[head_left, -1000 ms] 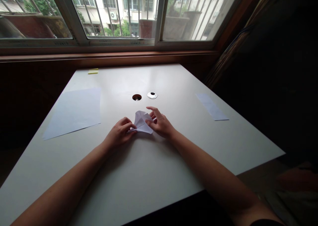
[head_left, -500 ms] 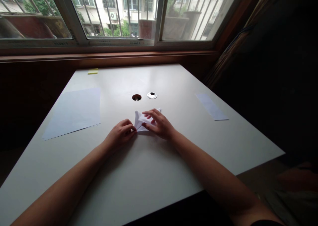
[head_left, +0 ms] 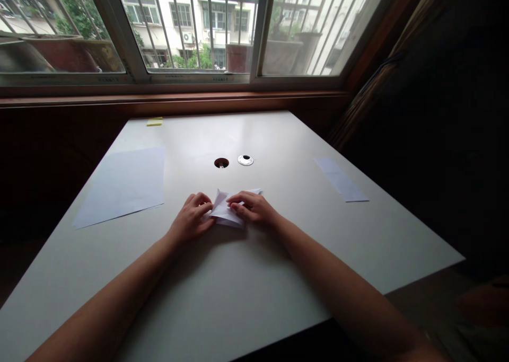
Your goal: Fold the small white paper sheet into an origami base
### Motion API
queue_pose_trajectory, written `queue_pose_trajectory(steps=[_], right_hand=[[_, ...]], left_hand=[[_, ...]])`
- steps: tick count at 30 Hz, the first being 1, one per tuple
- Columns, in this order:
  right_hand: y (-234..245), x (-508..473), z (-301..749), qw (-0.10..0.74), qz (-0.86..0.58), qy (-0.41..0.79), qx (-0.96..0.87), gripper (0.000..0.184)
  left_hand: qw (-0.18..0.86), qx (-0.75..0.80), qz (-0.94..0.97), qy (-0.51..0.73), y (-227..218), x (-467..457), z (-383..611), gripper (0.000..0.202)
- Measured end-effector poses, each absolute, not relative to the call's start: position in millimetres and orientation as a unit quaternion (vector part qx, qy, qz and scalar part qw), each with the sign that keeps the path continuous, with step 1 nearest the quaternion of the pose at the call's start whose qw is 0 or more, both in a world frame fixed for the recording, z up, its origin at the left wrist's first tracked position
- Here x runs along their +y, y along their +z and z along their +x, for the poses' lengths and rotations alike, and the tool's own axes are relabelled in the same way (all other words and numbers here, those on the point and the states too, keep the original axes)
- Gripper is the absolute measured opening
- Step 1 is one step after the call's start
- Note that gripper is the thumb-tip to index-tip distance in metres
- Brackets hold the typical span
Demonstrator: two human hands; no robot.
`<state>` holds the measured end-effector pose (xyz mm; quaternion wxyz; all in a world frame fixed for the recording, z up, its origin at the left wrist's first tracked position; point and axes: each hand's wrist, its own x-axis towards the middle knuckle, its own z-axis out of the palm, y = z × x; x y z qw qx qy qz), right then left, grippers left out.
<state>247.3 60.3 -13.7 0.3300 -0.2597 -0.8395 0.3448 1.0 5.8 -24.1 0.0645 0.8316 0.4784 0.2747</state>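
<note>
A small folded sheet of white paper [head_left: 225, 212], with creased, raised flaps, lies on the white table between my hands. At its left edge, my left hand [head_left: 194, 213] grips the paper between thumb and curled fingers. My right hand [head_left: 252, 207] is bent over the right side, its fingers and thumb closed on a fold. Part of the paper's right side is hidden under that hand, with one corner showing beyond it.
On the white table [head_left: 191, 150] a large paper sheet [head_left: 123, 184] lies left and a paper strip [head_left: 342, 179] right. Farther back are a round hole [head_left: 221, 163], a metal ring cover [head_left: 245, 160] and yellow sticky notes [head_left: 155, 122]. A barred window [head_left: 191, 28] stands behind.
The paper's flaps have shifted, with a lower layer now showing along the near edge. My right fingers have drawn closer together on the paper. The whole view has tilted up slightly.
</note>
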Motion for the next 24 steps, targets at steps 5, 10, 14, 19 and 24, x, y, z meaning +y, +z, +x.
queue_pose_trajectory(steps=[5, 10, 14, 19, 24], right_hand=[[-12, 60, 247, 0.331, -0.228, 0.364, -0.840, 0.022], [-12, 56, 245, 0.340, -0.212, 0.380, -0.833, 0.022], [-15, 56, 243, 0.381, -0.221, 0.371, -0.818, 0.022], [-21, 63, 246, 0.404, -0.291, 0.326, -0.804, 0.022], [-24, 67, 249, 0.367, -0.311, 0.253, -0.839, 0.018]], left_hand=[[0.062, 0.486, 0.827, 0.275, -26, 8, 0, 0.004], [0.069, 0.492, 0.819, 0.288, -28, 10, -1, 0.005], [0.082, 0.501, 0.808, 0.300, -29, 10, -1, 0.014], [0.082, 0.515, 0.796, 0.306, -32, 11, -2, 0.027], [0.049, 0.538, 0.779, 0.317, -34, 11, -5, 0.026]])
